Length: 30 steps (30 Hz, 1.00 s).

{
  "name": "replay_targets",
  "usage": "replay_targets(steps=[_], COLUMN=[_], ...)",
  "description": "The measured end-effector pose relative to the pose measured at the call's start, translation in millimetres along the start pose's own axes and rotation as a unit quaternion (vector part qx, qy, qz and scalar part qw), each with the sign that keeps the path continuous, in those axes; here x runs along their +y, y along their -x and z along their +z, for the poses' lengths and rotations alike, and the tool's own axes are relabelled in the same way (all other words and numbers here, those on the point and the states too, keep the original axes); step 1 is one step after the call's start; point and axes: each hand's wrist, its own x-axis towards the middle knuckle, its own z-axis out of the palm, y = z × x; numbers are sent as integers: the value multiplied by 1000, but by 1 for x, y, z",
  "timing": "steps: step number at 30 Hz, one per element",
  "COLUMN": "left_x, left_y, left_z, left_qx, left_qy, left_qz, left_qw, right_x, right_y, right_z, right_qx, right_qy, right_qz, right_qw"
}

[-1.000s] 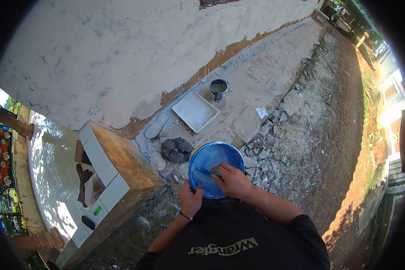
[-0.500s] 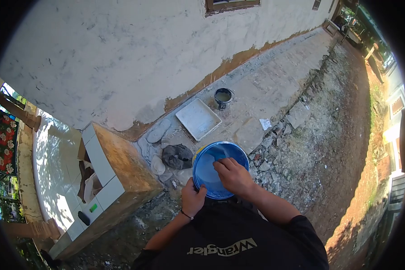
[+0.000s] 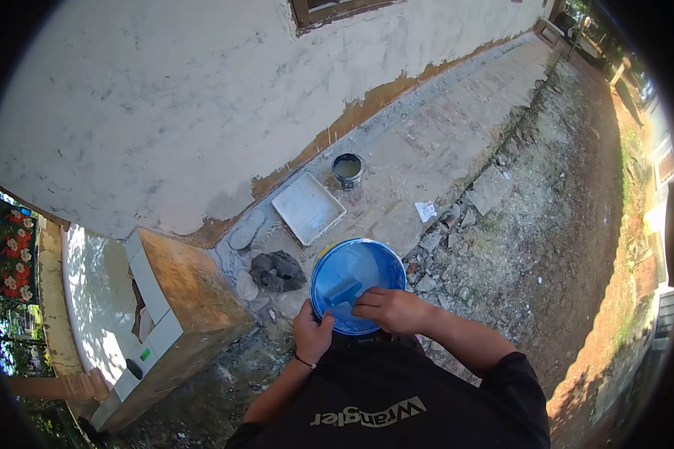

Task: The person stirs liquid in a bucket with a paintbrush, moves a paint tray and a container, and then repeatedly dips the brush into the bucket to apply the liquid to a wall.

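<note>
A blue bucket (image 3: 394, 271) with pale paint-like stuff inside stands against the front of my black shirt, its mouth facing up. My left hand (image 3: 312, 334) grips its near-left rim, thumb over the edge. Inside the mouth, my right hand (image 3: 392, 309) is closed on a flat blue scraper (image 3: 342, 292), whose broad end points left over the pale contents. The part of the scraper within my fingers is hidden.
Beyond the bucket lie a white paint tray (image 3: 308, 208) and a small dark pail (image 3: 347, 170) of liquid. A crumpled dark bag (image 3: 277, 271) rests on the left. A tiled ledge (image 3: 157, 314) juts in at left; rubble (image 3: 457, 224) covers ground at right.
My right hand has moved slightly right and down at the bucket, and the blue scraper now shows more plainly. The view has shifted a little; my left hand stays on the rim.
</note>
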Motion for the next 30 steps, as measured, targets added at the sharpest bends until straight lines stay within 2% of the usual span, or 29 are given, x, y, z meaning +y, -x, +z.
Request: replay_targets(steps=[3,8,12,14,16,22,24,25,27,30], left_x=[10,24,29,28,28,29,25,20,16,12], left_y=[-8,-20,-31,-38,-44,-70,-85,-94,-114,-154], left_z=[25,52,62,66,71,73,74,74,75,74], left_qx=[-2,-46,-73,-80,-86,-86,-84,-77,-70,-53], left_qy=[-11,42,30,11,27,19,22,27,35,76], left_qz=[-1,-8,9,45,39,15,6,14,17,26], left_qw=[1000,998,997,996,995,996,996,997,997,995], right_x=[10,19,42,54,62,80,84,87,94,112], right_y=[23,37,32,28,28,24,18,13,0,-26], right_z=[-27,-58,-66,-67,-69,-75,-75,-75,-75,-71], right_qx=[-21,38,-1,10,15,57,60,58,105,142], right_qy=[9,80,114,127,139,162,138,138,103,84], right_qz=[-4,-51,-33,-26,-19,67,139,141,206,244], right_qw=[1000,995,993,992,990,983,979,979,967,956])
